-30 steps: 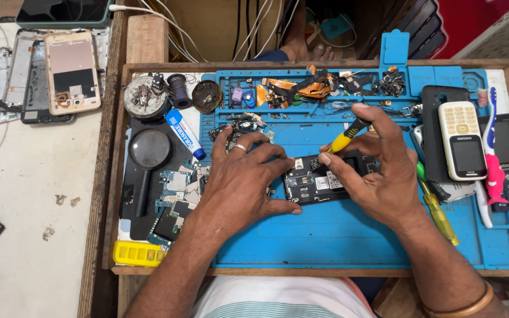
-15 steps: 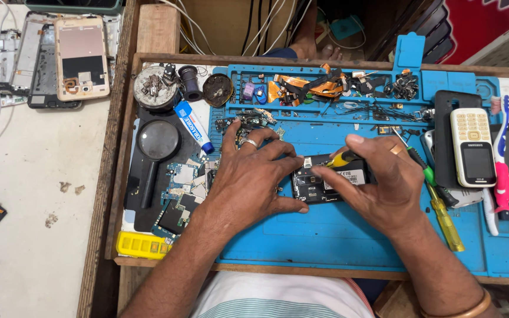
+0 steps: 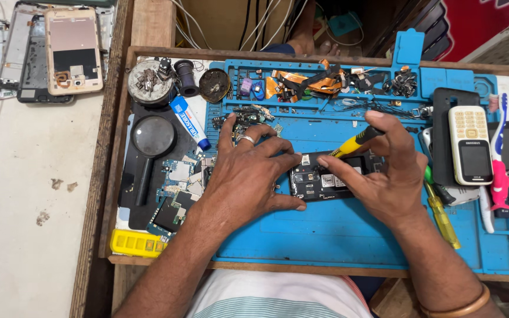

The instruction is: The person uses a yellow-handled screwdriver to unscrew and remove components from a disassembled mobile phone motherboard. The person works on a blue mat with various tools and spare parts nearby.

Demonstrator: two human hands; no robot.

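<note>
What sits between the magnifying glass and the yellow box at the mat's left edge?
In the head view, loose circuit boards lie between the magnifying glass and the yellow box.

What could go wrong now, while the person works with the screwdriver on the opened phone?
The tip of the yellow screwdriver in the right hand might slip and scratch the bare board of the opened phone.

The left hand only presses the phone from the side, so it could slide on the blue mat.

Loose circuit boards lie under the left wrist and may be pushed away.
</note>
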